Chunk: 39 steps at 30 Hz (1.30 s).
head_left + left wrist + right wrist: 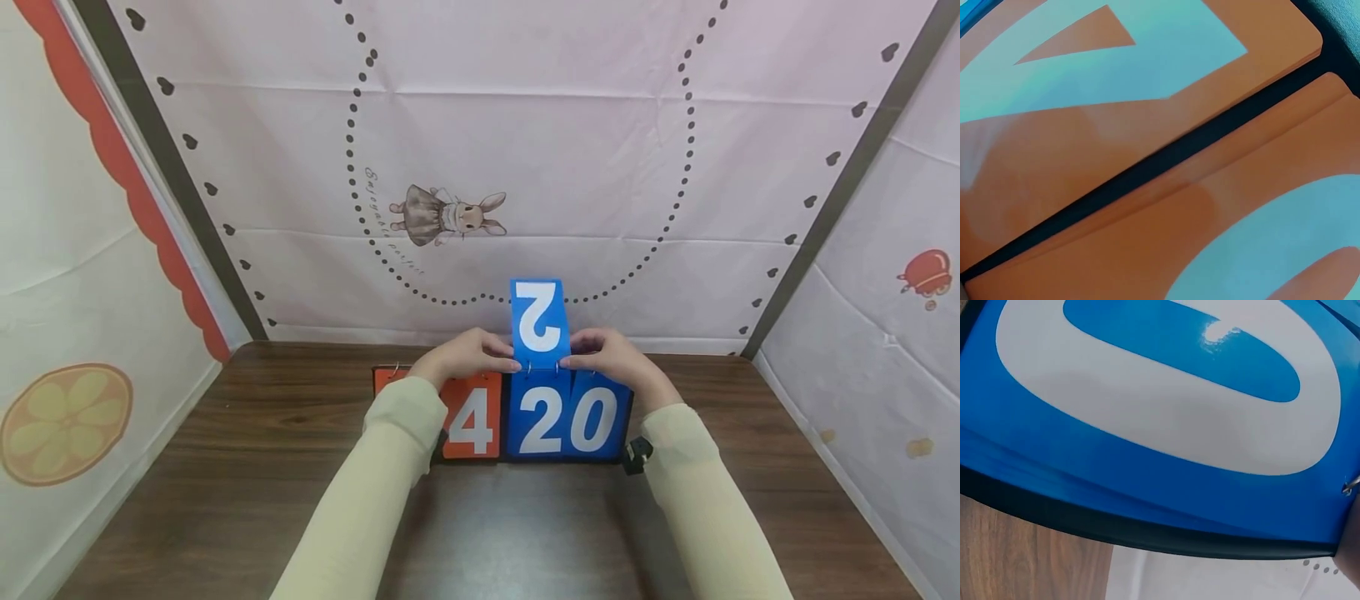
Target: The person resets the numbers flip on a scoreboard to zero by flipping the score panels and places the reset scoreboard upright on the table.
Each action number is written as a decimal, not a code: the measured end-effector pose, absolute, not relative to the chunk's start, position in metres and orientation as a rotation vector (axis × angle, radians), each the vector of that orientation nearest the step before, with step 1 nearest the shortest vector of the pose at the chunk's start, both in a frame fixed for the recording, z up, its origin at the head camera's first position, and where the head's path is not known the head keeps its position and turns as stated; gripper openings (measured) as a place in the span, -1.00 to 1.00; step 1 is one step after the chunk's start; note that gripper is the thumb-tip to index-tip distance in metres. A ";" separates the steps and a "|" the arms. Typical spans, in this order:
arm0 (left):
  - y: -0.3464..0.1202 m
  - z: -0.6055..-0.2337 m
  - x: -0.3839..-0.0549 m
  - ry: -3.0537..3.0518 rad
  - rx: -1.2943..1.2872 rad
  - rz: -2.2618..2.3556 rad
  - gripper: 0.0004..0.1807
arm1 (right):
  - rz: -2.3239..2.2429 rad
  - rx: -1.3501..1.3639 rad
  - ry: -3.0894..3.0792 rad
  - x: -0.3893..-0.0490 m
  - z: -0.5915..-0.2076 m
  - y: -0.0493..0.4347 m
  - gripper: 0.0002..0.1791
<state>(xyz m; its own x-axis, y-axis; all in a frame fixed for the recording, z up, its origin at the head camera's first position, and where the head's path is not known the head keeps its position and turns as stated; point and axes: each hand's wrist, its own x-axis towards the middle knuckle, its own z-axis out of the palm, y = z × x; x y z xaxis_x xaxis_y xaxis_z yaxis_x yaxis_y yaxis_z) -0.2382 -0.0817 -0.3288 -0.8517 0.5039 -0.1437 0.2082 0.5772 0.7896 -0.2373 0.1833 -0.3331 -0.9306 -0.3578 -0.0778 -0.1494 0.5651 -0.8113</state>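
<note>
A flip scoreboard stands on the table with orange number cards (491, 400) at left and blue number cards (595, 446) at right. One blue card (553, 321) is lifted upright above its rings and shows an upside-down white 2. Below it the blue side reads 20. My left hand (468, 354) pinches the lifted card low on its left edge, thumb close to a ring. At the opposite edge, my right hand (611, 358) pinches it, thumb in front. An orange 4 shows; my left forearm hides the digit beside it, partly seen as a rounded white numeral (1260, 231) in the left wrist view.
The scoreboard sits toward the back of a brown wood-grain table (300, 467). Just behind rises a pale cloth wall (525, 167) with a printed rabbit and dotted lines. Printed side walls (862, 333) flank the table.
</note>
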 end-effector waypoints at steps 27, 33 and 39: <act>-0.085 -0.328 -0.240 2.425 0.721 1.211 -0.76 | -1.382 -0.650 2.462 -0.241 -0.333 0.195 -0.76; -0.085 -0.328 -0.240 2.410 0.747 1.209 -0.77 | -1.387 -0.670 2.426 -0.240 -0.331 0.195 -0.70; -0.085 -0.328 -0.241 2.410 0.754 1.197 -0.77 | -1.369 -0.665 2.411 -0.240 -0.330 0.196 -0.54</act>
